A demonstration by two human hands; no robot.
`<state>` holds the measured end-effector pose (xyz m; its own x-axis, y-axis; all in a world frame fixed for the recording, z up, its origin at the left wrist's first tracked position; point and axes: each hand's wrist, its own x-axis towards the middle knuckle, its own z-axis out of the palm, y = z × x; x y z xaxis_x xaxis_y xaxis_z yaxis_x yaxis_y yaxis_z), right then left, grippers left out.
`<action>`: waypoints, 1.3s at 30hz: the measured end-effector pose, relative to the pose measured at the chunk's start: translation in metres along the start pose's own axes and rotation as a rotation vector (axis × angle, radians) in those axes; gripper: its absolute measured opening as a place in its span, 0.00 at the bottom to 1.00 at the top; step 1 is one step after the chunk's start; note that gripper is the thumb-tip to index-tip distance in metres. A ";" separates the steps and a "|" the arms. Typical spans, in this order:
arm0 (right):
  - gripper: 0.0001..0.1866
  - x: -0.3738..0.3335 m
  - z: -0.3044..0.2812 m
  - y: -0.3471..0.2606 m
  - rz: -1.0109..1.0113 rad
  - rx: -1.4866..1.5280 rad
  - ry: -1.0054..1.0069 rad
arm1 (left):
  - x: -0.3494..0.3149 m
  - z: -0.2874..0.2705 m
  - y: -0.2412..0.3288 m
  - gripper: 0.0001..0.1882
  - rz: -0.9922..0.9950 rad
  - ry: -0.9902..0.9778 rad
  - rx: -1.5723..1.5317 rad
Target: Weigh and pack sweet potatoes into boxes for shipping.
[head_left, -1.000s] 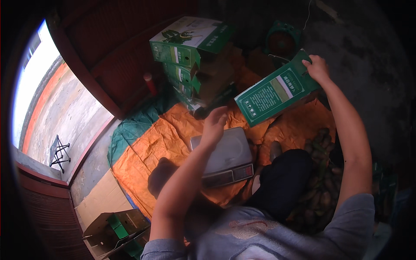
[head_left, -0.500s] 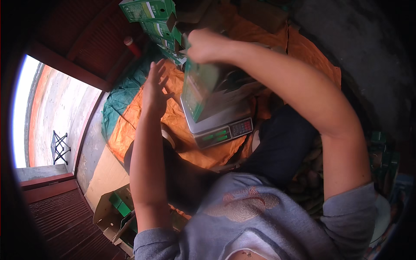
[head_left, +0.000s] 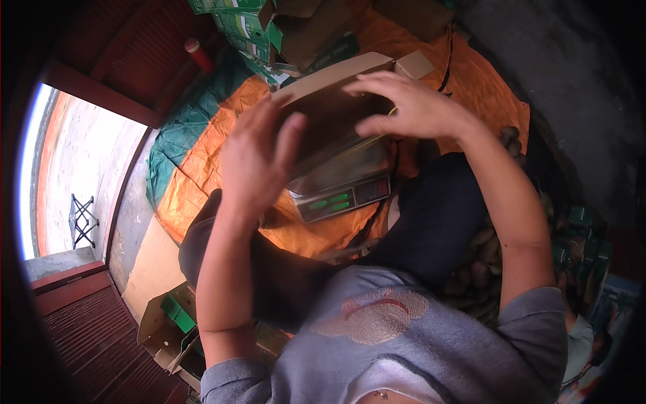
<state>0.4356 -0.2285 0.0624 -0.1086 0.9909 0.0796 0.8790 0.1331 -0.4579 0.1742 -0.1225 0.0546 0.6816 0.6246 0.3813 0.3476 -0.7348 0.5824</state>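
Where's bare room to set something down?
Orange tarp: left patch between green sheet and left hand; upper-right patch between right hand and grey floor. Crowded: scale, partly hidden by open carton, and produce pile beside right leg.

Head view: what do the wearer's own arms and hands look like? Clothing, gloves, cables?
Left hand and right hand ungloved, no rings visible. Forearms bare, no watch or cables visible. Short grey sleeves end just above the elbows.
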 end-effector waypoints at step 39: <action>0.14 -0.096 0.051 -0.002 0.042 -0.076 0.483 | -0.011 0.027 0.003 0.14 -0.005 -0.581 0.341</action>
<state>0.4205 -0.3229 0.0107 0.1399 0.8702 0.4724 0.9115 0.0732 -0.4048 0.1847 -0.1386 0.0323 0.8821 0.4541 -0.1250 0.4703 -0.8344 0.2875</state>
